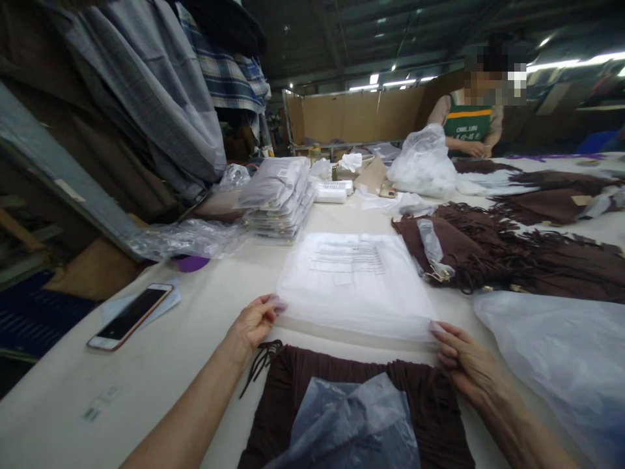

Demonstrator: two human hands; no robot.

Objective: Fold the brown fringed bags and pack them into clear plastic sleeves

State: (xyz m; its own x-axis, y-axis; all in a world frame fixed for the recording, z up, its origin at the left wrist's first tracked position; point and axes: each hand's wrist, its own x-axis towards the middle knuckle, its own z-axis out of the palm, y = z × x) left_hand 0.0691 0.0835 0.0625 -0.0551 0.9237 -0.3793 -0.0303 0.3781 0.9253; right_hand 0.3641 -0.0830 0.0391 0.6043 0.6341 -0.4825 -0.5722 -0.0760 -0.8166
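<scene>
A translucent white plastic bag [351, 286] with printed text lies flat on the pale table. My left hand [258, 318] pinches its near left corner, and my right hand [454, 352] pinches its near right corner. Directly below, nearest to me, is a folded dark brown fringed cloth [278, 410], with a crumpled clear plastic piece [356, 423] on top. Some fringe sticks out at the cloth's upper left, close to my left wrist.
A stack of bagged items [278, 195] stands beyond the bag. A phone [131, 316] lies at left. Brown fringed cloths [551, 260] and a large plastic sheet [561, 352] cover the right side. A person in a green apron [467, 124] is across the table.
</scene>
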